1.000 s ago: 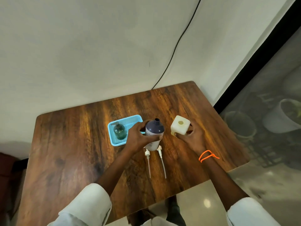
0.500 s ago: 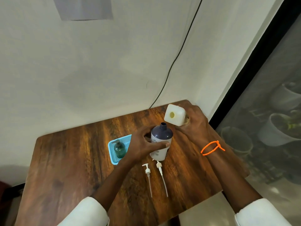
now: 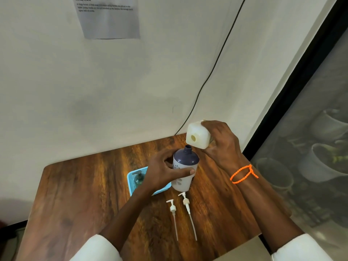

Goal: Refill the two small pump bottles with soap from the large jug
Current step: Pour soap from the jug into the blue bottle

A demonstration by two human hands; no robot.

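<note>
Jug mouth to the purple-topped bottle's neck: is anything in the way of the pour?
Nothing visible. The jug, tilted in the right hand, has an uncapped mouth beside the bottle's open neck; both pumps lie on the table.

On the sheet of paper (image 3: 109,17) taped to the wall above my table, I read the heading "INITIAL STATE"; the lines beneath it are too small to read.
</note>
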